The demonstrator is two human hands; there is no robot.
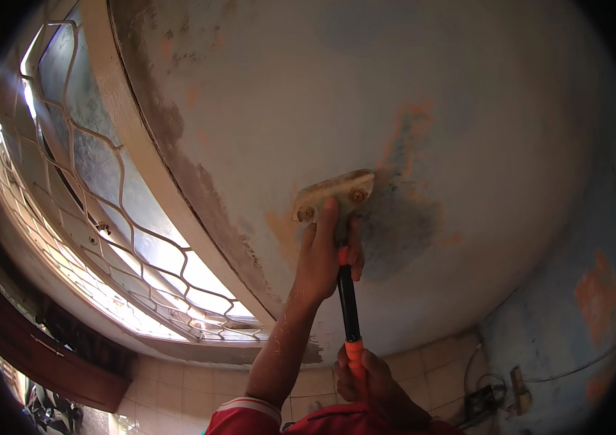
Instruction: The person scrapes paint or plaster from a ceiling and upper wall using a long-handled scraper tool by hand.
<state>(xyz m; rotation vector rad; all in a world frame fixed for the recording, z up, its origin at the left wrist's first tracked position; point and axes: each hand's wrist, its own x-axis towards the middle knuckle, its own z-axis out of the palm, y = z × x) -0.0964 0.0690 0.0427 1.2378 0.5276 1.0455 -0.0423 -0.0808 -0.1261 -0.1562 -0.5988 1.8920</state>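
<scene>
A long-handled scraper (348, 304) with a black and orange handle points up along the wall (395, 70). Its wide head (335, 198), fixed with two round screws, lies at the wall surface; whether the edge touches cannot be told. My left hand (321, 255) grips the neck just below the head, its thumb pressed on the head. Lower down, my right hand (368, 375) is closed around the orange grip (355, 359). Beside the head, the wall has a dark worn patch (406, 228) and exposed orange patches (411, 130).
Left of the work area is a window with a wavy metal grille (123, 196) and a pale frame (139, 136). Tiles (166, 380) line the lower wall. A cable and an electrical box (520, 391) are at lower right. A reddish-brown wooden panel (57, 359) stands lower left.
</scene>
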